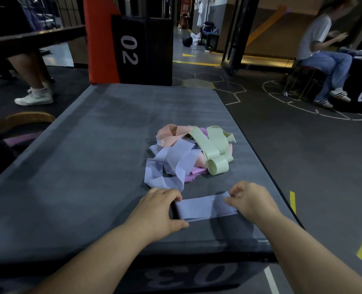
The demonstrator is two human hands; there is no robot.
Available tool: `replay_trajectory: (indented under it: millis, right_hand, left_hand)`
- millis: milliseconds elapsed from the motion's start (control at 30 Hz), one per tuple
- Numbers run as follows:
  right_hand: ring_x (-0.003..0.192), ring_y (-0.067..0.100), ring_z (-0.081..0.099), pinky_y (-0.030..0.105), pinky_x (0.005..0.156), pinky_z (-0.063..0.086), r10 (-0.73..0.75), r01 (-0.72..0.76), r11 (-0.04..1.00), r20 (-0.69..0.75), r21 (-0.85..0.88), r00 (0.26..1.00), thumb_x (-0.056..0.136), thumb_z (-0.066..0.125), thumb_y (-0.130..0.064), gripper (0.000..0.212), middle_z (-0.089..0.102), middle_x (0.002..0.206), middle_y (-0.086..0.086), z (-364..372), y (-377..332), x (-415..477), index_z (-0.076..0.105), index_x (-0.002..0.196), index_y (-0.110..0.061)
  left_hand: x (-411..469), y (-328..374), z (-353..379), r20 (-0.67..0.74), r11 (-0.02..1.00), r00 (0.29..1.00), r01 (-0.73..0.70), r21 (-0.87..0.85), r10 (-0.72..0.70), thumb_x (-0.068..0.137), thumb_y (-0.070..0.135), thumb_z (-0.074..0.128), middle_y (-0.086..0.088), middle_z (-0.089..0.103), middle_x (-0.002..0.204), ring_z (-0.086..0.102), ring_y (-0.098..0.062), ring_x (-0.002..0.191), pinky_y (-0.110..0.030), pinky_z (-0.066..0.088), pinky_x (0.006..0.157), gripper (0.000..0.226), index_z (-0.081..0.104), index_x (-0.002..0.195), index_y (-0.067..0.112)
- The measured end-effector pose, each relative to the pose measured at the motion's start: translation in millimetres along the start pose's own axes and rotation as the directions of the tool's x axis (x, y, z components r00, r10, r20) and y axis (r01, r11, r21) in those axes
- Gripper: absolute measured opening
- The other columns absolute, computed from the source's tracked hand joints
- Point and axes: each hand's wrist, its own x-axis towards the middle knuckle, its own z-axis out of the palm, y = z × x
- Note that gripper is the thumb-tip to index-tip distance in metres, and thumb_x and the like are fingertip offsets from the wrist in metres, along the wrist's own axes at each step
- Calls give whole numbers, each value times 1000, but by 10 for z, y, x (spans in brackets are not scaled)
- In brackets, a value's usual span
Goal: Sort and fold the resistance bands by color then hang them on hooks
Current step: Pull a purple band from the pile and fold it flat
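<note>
A folded lavender-blue band (205, 206) lies flat near the front edge of the grey padded box (80, 166). My left hand (161, 209) grips its left end, fingers curled over the far edge and thumb at the near edge. My right hand (252, 200) pinches the right end. Behind them sits a tangled pile of bands: loose lavender-blue ones (171, 164), pale green ones (214, 149), a pink one (171, 134) and a purple one (195, 171) partly buried underneath.
A black and orange box marked 02 (131, 49) stands behind the padded box. A wicker basket (23, 120) holding a purple band sits on the floor at left. One person stands at far left (33, 81); another sits at right (324, 56).
</note>
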Motion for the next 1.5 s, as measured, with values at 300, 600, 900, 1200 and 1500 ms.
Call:
replay_trajectory:
  millis: [300, 600, 900, 1200, 1500]
  right_hand:
    - [99, 21, 61, 33, 87, 51, 44, -45, 999, 79, 9, 996, 83, 67, -30, 28, 67, 109, 2, -32, -2, 2, 63, 109, -20]
    - [90, 28, 64, 31, 74, 49, 79, -87, 989, 71, 120, 994, 78, 67, -14, 19, 70, 90, 9, -3, -4, 24, 70, 97, -10]
    - [77, 12, 56, 22, 65, 46, 36, -17, 919, -42, 393, 998, 85, 66, -10, 24, 58, 88, -5, -21, 71, 125, 59, 103, -25]
    - [91, 10, 58, 16, 70, 41, -40, 85, 952, -158, 293, 987, 93, 57, -11, 16, 64, 104, -5, 123, 72, 184, 64, 99, -25]
    - [98, 11, 55, 19, 84, 41, -158, 172, 983, -196, 58, 968, 96, 52, -11, 31, 63, 119, -5, 165, 180, 173, 65, 121, -22]
  left_hand:
    - [34, -26, 72, -87, 1000, 996, 8, -29, -11, 92, 39, 57, 12, 56, 113, 47, -11, 108, -19, 36, 81, 25, 60, 113, 26]
    - [29, 27, 111, -106, 998, 992, 59, -28, -61, 87, 39, 62, 15, 55, 111, 47, -6, 94, -19, 36, 74, 25, 58, 109, 30]
    - [-17, 201, 243, -80, 996, 997, -20, -85, 14, 81, 50, 66, 16, 54, 94, 46, -2, 83, -15, 35, 69, 25, 59, 95, 31]
    - [31, 306, 359, -135, 985, 983, -138, -100, 124, 85, 48, 63, 15, 53, 80, 47, -3, 84, -16, 38, 69, 23, 62, 88, 25]
    - [80, 310, 431, -167, 980, 969, -193, -43, 183, 87, 45, 59, 16, 49, 82, 43, -7, 87, -20, 36, 78, 21, 58, 84, 24]
